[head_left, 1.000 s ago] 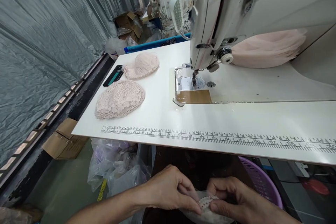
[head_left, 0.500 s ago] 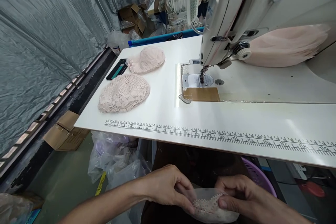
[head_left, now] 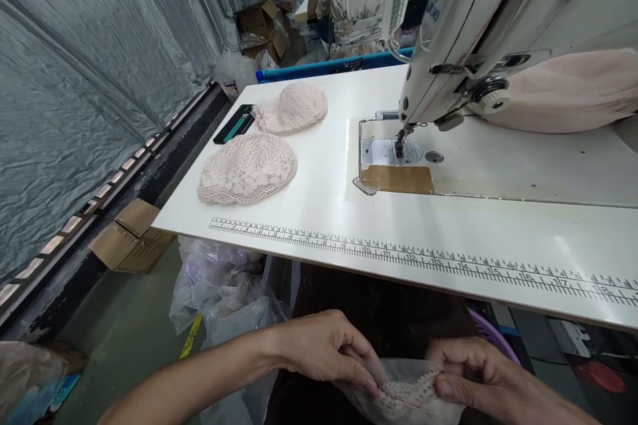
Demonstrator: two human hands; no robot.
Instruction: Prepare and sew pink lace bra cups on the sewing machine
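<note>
Low over my lap, both hands are closed on a pale lace piece with sheer fabric [head_left: 406, 398]. My left hand [head_left: 336, 355] pinches its left side between thumb and fingers. On the right side, the thumb of my right hand [head_left: 478, 372] presses on the scalloped lace edge, its fingers behind the cloth. A seam line runs across the lace between the hands. Up on the white table lie two similar pink lace cups, the nearer lace cup [head_left: 249, 169] and the farther lace cup [head_left: 294, 108], both away from my hands.
A sewing machine [head_left: 448, 46] stands on the white table [head_left: 319, 192], with a ruler printed along its front edge. Pink fabric [head_left: 563, 93] lies behind the needle. A dark flat box [head_left: 234, 124] is by the cups. Plastic bags [head_left: 224, 305] and a carton [head_left: 132, 236] sit below left.
The view has shifted, so the table and machine sit further right. Both hands keep their grip on the lace piece, which has tilted slightly.
</note>
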